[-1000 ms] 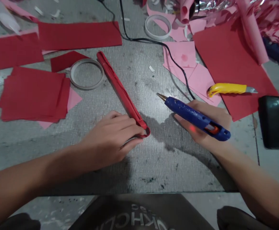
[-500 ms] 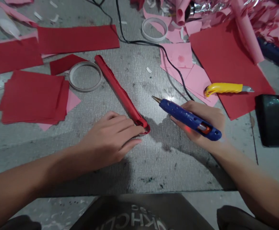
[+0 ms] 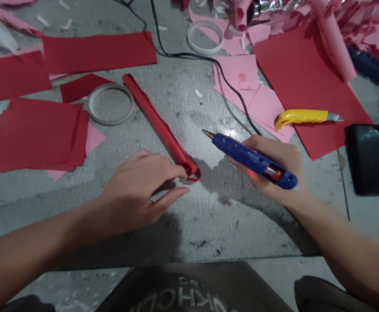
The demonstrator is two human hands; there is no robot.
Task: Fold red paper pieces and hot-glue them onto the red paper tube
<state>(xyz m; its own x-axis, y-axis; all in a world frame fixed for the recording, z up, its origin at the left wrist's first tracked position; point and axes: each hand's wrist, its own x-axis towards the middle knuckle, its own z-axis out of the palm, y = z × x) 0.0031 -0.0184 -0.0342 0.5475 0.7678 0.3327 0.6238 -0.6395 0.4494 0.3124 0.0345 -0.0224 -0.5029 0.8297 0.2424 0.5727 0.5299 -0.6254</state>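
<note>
My right hand (image 3: 274,158) is wrapped round a blue hot glue gun (image 3: 253,160), its metal nozzle pointing up and left above the table. A narrow red paper roll (image 3: 160,125) lies slanted on the tabletop, a seam running along it and a small loop of paper at its near end. My left hand (image 3: 144,188) rests beside that end, the index fingertip touching it. Its thumb is spread away from the index finger, and nothing shows between them. The other left fingers are partly hidden behind the hand.
A stack of red paper squares (image 3: 40,134) and a tape ring (image 3: 90,104) lie left. On the right are a yellow utility knife (image 3: 303,117) with its blade out, a red sheet (image 3: 293,73) and a black phone (image 3: 367,160). A black cord (image 3: 222,65) crosses the table.
My left hand has shifted slightly left, its thumb and index finger spreading apart and uncovering more of the roll's looped end. The glue gun stays in nearly the same place.
</note>
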